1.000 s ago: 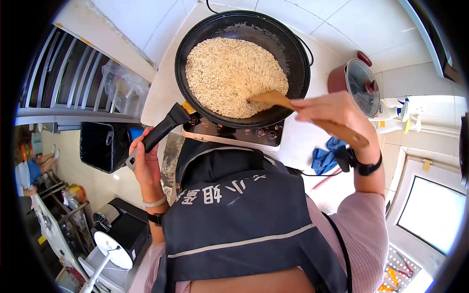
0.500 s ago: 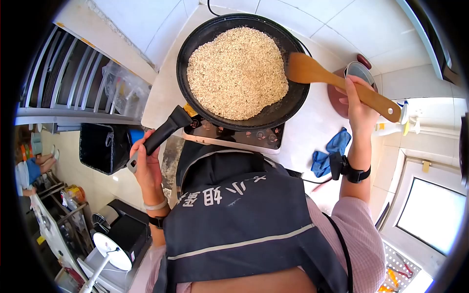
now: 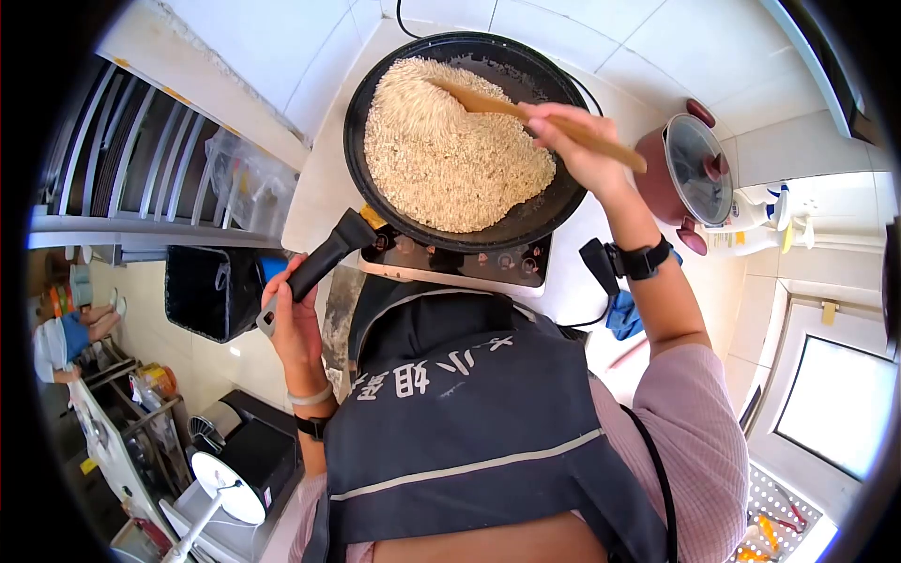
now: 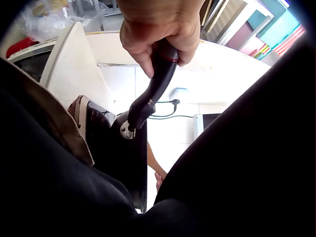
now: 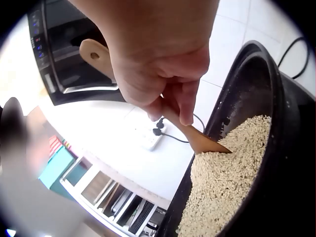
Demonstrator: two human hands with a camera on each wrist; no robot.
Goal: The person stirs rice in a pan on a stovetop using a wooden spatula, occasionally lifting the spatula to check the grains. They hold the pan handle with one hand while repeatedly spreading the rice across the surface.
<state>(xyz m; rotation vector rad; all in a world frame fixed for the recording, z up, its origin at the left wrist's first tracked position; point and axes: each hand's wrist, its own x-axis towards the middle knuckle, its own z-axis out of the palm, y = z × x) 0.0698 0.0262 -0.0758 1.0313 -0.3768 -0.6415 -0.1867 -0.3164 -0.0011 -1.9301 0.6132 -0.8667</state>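
A black pan (image 3: 569,195) full of pale grains (image 3: 450,155) sits on an induction cooker (image 3: 460,266). My left hand (image 3: 296,317) grips the pan's black handle (image 3: 324,255) at its lower left; the left wrist view shows the fingers of this left hand (image 4: 158,30) curled round the handle (image 4: 154,89). My right hand (image 3: 574,141) holds a wooden spatula (image 3: 488,101) over the pan, with its blade dug into the far side of the grains. In the right wrist view the right hand (image 5: 160,69) pinches the spatula (image 5: 200,140) where it enters the grains (image 5: 232,173).
A dark red pot with a glass lid (image 3: 690,174) stands right of the pan, with a white spray bottle (image 3: 762,211) beyond it. A blue cloth (image 3: 619,317) lies on the white counter. On the left are a black bin (image 3: 211,286) and a plastic bag (image 3: 246,183).
The spatula went from stirring at the pan's near right, up and out to the right, and now its blade is back in the grains at the far side. The left hand kept its grip.
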